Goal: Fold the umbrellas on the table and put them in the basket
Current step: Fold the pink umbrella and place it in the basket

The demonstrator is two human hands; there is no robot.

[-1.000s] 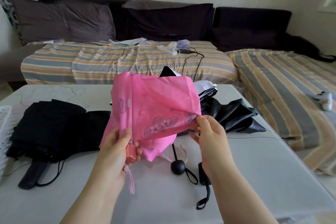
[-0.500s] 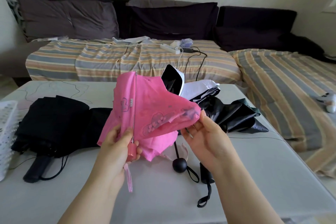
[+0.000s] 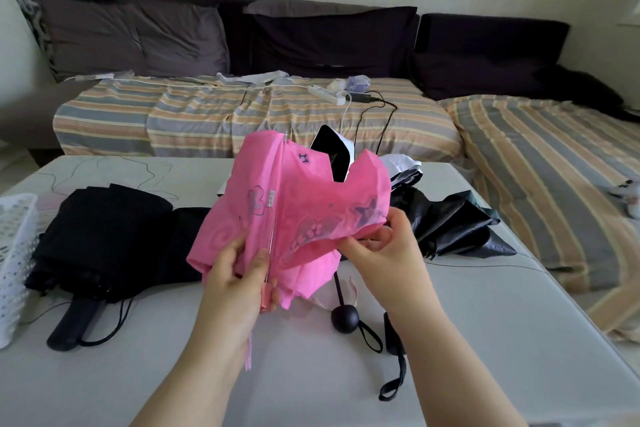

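Note:
A pink umbrella with purple prints is held upright above the grey table. My left hand grips its lower end, around the pink handle and gathered cloth. My right hand pinches a fold of the pink canopy at its right edge. A black umbrella lies collapsed on the table to the left, handle toward me. Another black umbrella lies crumpled behind my right hand, and a black ball handle shows below the pink cloth. A white basket stands at the left edge.
A black-and-white umbrella sticks up behind the pink one. Black straps trail on the table near me. Beyond the table runs a striped sofa with dark cushions, a power strip and cables.
My right hand has pulled the canopy's right fold down and inward, bunching the cloth. The camera has moved slightly closer; my left hand keeps its grip.

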